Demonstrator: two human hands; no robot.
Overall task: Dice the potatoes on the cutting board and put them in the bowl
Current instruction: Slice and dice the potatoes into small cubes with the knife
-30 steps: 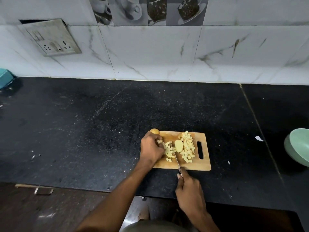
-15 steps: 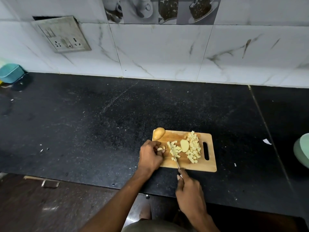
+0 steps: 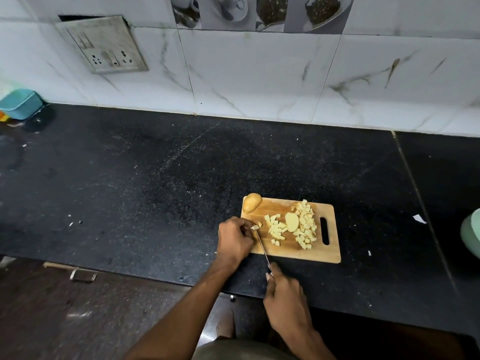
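The bowl (image 3: 472,235) is cut off by the right edge; the knife (image 3: 262,246) handle is hidden inside the right hand (image 3: 284,302); the teal container (image 3: 20,103) is clipped at the left edge.

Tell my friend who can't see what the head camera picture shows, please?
A person's left hand pinches a small potato piece on a wooden cutting board while the right hand holds a knife against it. Diced potato, a flat potato slice and an uncut potato chunk lie on the board. It sits on a black counter.
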